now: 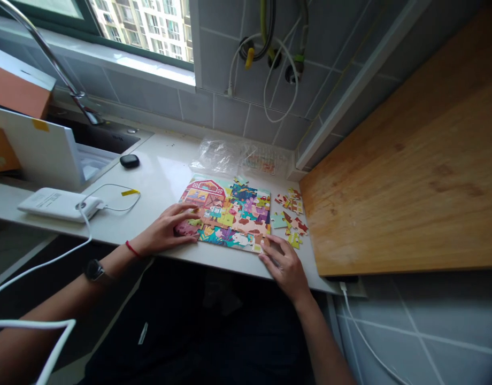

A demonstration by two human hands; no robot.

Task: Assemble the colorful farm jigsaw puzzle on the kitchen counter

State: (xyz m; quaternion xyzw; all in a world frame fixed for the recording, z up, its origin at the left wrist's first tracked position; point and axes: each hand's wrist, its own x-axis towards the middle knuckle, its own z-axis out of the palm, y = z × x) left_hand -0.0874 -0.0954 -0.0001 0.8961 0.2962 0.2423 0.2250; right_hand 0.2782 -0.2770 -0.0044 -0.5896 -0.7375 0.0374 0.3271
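Observation:
A colourful farm jigsaw puzzle [230, 214] lies flat on the white counter, with a red barn at its upper left and many pieces fitted together. My left hand [169, 230] rests at the puzzle's left edge, fingers spread over its lower left corner. At the lower right corner, my right hand [284, 262] touches the puzzle's edge with its fingertips, the fingers apart. Loose puzzle pieces [296, 224] lie in a scattered group to the right of the puzzle. One piece [240, 181] sits at the top edge, slightly out of line.
Behind the puzzle lies crumpled clear plastic wrapping [217, 155]. A white power bank [59, 204] with a cable and a small black case [129, 161] are on the left, near the sink [105, 140]. A wooden board [406, 160] borders the right side.

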